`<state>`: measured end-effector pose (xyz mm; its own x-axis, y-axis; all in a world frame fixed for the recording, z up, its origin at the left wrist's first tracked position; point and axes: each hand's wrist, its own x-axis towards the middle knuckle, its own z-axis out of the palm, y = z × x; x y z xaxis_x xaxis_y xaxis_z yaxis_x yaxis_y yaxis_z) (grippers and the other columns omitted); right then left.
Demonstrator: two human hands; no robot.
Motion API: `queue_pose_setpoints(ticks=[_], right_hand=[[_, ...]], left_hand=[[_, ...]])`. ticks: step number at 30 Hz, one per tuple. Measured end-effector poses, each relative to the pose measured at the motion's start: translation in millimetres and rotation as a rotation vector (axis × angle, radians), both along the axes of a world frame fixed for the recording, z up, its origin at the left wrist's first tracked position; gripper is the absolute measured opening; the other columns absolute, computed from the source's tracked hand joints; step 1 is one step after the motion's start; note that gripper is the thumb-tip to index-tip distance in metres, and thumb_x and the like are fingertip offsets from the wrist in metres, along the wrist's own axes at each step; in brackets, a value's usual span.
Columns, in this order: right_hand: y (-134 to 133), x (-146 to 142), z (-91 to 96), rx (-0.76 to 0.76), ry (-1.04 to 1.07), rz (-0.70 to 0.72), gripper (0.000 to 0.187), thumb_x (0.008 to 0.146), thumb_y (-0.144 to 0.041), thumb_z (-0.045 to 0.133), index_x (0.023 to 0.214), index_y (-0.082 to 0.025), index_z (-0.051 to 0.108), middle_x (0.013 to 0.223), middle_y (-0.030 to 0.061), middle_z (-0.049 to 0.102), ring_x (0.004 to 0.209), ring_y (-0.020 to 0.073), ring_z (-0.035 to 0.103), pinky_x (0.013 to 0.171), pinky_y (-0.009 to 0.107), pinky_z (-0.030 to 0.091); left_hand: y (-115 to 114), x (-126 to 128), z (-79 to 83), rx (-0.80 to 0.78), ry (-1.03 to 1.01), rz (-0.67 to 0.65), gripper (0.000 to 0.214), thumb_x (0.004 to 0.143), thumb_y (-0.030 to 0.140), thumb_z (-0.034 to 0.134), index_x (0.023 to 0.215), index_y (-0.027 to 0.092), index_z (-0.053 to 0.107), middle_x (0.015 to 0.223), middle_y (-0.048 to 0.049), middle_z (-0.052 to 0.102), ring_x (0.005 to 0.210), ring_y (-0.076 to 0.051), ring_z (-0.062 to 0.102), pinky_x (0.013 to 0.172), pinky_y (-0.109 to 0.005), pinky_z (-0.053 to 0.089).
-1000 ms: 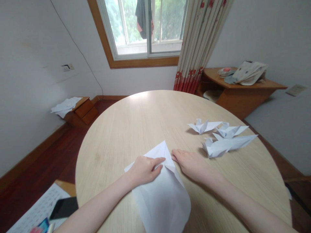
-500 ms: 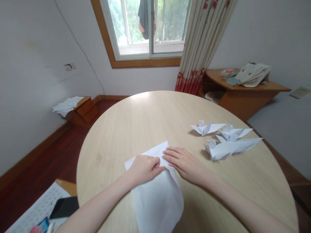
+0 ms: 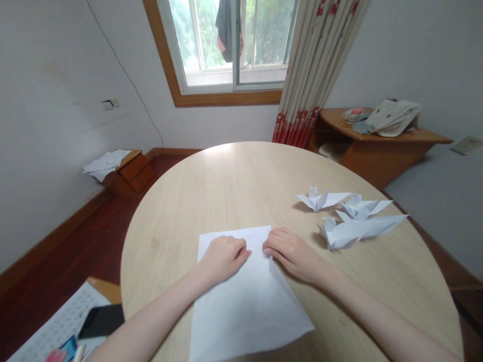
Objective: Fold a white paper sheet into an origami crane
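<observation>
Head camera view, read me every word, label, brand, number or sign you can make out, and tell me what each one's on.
Nothing can be read.
Printed sheet at lower left: rows of small marks, too small and blurred to read.
Colourful item beside the dark phone: any text is too blurred to tell.
White paper under the hands: no writing visible.

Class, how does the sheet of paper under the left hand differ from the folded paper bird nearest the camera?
Shape: the sheet of paper is spread fairly flat, while the nearest paper bird stands up in pointed folds.
Size: the sheet covers more table than the bird.
Contact: the left hand rests on the sheet; the bird lies apart from it.
Both are white paper on the round table.
</observation>
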<state>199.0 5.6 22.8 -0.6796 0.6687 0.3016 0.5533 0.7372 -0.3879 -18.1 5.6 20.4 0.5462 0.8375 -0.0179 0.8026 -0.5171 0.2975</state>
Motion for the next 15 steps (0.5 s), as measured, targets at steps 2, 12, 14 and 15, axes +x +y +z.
queue_pose_setpoints(ticks=[2,12,14,15], right_hand=[[-0.6,0.9,0.2,-0.030,-0.001,0.023,0.028,0.098,-0.024,0.036,0.080,-0.017,0.058,0.078,0.0057,0.062,0.076,0.0196,0.052,0.072,0.034,0.042],[-4.4,1.4,7.1,-0.099,-0.017,0.111,0.018,0.089,-0.019,0.045,0.076,-0.018,0.056,0.077,0.0045,0.058,0.075,0.0187,0.050,0.068,0.032,0.040],[-4.0,0.6,3.8,-0.099,-0.036,0.099,0.014,0.089,-0.024,0.050,0.077,-0.019,0.056,0.080,0.0046,0.059,0.078,0.0195,0.051,0.070,0.033,0.041],[-3.7,0.1,1.8,-0.100,-0.042,0.095,0.013,0.088,-0.027,0.054,0.078,-0.019,0.056,0.081,0.0047,0.059,0.080,0.0201,0.051,0.071,0.034,0.042]], left_hand=[[0.3,0.0,-0.7,0.010,-0.005,-0.005,0.025,0.094,0.030,0.048,0.078,0.017,0.061,0.073,-0.0035,0.066,0.073,-0.019,0.061,0.065,-0.028,0.039],[2.7,-2.7,0.6,0.053,-0.019,-0.027,0.024,0.095,0.028,0.046,0.079,0.017,0.059,0.077,-0.0030,0.065,0.077,-0.020,0.057,0.072,-0.033,0.039],[2.7,-3.6,1.3,0.063,-0.019,-0.030,0.022,0.095,0.027,0.046,0.080,0.017,0.058,0.080,-0.0029,0.065,0.079,-0.020,0.057,0.073,-0.033,0.039],[2.7,-4.1,1.5,0.069,-0.020,-0.031,0.022,0.095,0.027,0.046,0.080,0.017,0.058,0.081,-0.0030,0.064,0.080,-0.020,0.056,0.073,-0.034,0.039]])
